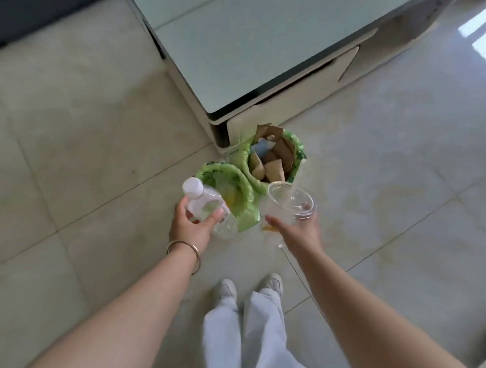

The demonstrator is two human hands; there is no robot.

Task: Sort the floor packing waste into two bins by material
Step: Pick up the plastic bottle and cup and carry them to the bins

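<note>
Bottle (206, 205) is clear, white-capped, in my left hand (192, 227); my right hand (298, 231) holds a clear cup (290, 201). Label too blurry.

Both bins (244, 183) wore green liners. The bottle (206, 204) was clear with a white cap (193, 187); the cup (290, 201) clear; the cardboard (274, 155) brown.

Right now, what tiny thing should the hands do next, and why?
Probably drop the bottle from the left hand into the nearer bin just below it. The other bin already holds cardboard, so plastic likely belongs in the nearer one.
</note>
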